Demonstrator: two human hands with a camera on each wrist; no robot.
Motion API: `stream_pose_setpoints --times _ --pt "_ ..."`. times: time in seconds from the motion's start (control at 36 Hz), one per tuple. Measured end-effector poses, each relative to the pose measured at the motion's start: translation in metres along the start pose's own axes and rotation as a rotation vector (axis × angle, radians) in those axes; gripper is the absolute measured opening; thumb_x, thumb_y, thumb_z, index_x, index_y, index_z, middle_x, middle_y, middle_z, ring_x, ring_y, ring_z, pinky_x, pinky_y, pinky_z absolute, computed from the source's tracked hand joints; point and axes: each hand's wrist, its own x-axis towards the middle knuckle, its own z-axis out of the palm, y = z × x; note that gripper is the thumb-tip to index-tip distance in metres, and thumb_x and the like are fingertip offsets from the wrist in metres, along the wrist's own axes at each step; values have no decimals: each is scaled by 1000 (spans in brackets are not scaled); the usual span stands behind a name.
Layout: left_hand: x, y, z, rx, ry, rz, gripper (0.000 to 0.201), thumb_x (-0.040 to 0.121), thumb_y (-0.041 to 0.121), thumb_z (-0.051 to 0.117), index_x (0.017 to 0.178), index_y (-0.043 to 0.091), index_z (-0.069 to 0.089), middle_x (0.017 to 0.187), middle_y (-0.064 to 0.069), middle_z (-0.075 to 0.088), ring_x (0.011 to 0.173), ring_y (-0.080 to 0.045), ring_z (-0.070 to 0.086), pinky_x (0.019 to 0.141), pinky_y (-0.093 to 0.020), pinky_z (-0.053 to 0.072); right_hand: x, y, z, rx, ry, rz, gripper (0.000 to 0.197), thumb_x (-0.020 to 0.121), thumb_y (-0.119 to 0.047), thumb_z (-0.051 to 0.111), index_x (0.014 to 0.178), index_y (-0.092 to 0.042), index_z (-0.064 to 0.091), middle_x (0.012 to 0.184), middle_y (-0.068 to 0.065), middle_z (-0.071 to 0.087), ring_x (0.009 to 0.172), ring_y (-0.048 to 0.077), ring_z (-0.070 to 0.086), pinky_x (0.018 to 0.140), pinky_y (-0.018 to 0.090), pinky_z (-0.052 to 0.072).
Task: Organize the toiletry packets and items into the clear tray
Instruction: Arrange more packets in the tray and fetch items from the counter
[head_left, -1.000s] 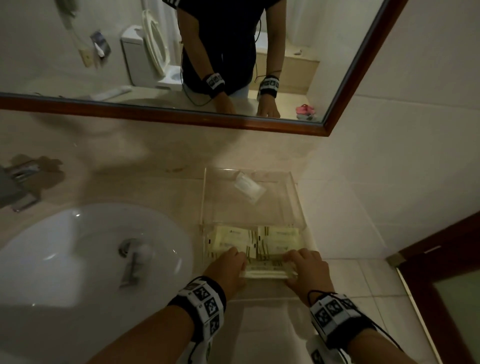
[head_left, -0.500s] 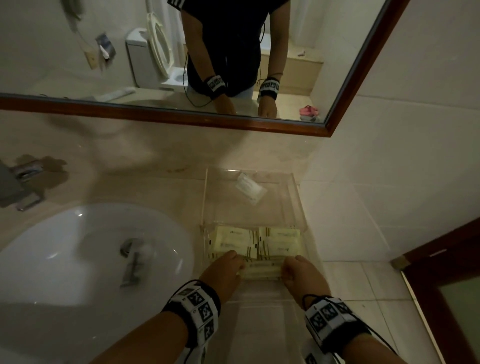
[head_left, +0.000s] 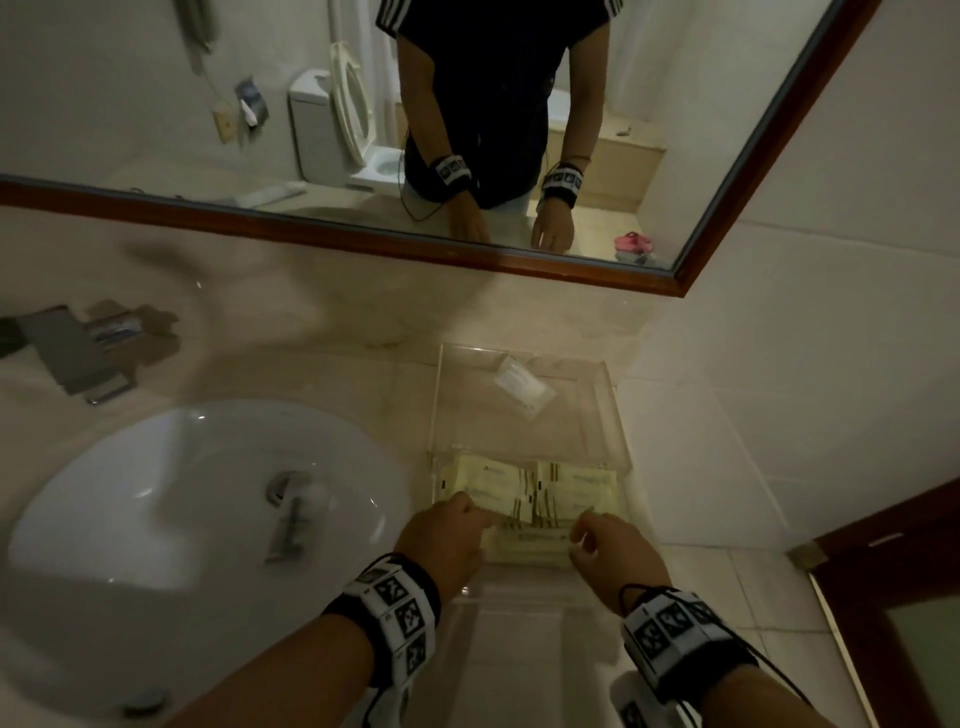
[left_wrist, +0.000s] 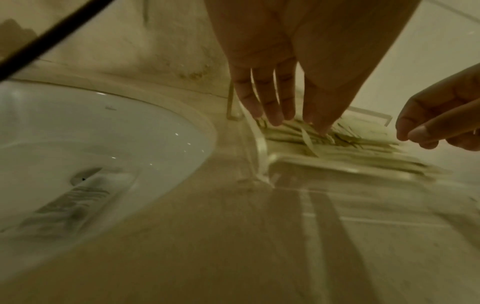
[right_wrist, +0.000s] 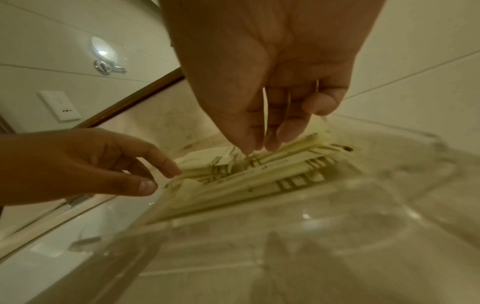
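Note:
A clear tray stands on the counter right of the sink. Its near compartment holds several cream packets with dark stripes, also seen in the left wrist view and the right wrist view. A white packet lies alone in the far compartment. My left hand reaches in from the left, its straight fingers touching the packets. My right hand hovers at the stack's right end. Its relaxed fingers hang down onto the top packet and hold nothing.
A white sink fills the left, with a metal faucet behind it. A wood-framed mirror runs above the counter. A tiled wall stands right of the tray, and a dark door frame sits lower right.
Both hands gripped the ends of a cream packet at the tray's near edge. That packet now lies in the near compartment, and both hands have let go and loosened.

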Motion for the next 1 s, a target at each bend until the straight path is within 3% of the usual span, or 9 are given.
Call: stream_pose_setpoints --times 0.19,0.31,0.42,0.56,0.64,0.75,0.86,1.0 --pt "-28 -33 -38 59 97 -77 35 95 29 45 129 24 50 132 1 45 115 -22 49 97 -36 42 5 -62 -9 -7 -5 -104 5 89 -30 51 87 -28 55 92 -4 60 84 14 56 77 29 50" --pt "-53 -67 -61 34 145 -173 32 96 32 44 126 23 51 132 1 45 118 -21 48 99 -35 39 7 -113 -5 -21 -43 -190 11 90 -30 50 92 -25 59 94 -4 64 87 15 58 77 28 48" --pt "-86 -109 -83 23 158 -276 32 97 31 43 125 21 53 132 -1 46 119 -23 47 105 -35 36 9 -170 9 -40 -75 -276 7 89 -28 50 86 -27 57 94 -2 64 86 17 58 76 29 47" --pt "-132 -163 -102 14 155 -406 32 96 31 43 125 20 52 131 -3 46 119 -26 47 101 -38 37 7 -241 29 -117 -120 -392 16 92 -25 47 97 -21 61 97 -1 66 80 16 55 73 24 44" --pt "-159 -197 -112 3 176 -467 33 97 33 41 126 22 51 135 -2 44 121 -24 46 101 -36 37 6 -280 43 -128 -161 -448 17 93 -26 45 96 -20 60 96 2 65 84 20 59 79 31 51" --pt "-190 -240 -121 -21 184 -540 33 97 34 40 127 22 50 136 -2 43 121 -23 46 102 -36 37 4 -331 60 -174 -227 -508 20 96 -27 42 102 -19 59 103 0 62 83 17 52 75 25 42" --pt "-216 -277 -130 -32 206 -619 32 97 34 41 125 23 51 133 -1 46 118 -22 47 101 -35 38 3 -375 82 -136 -285 -537 9 93 -24 47 89 -23 55 101 2 62 89 20 57 82 31 49" --pt "-241 -323 -145 -34 215 -681 31 97 34 40 124 22 50 130 -2 45 115 -24 48 97 -37 40 6 -424 104 -145 -291 -571 12 90 -27 47 92 -26 59 95 -3 65 86 16 60 81 30 51"
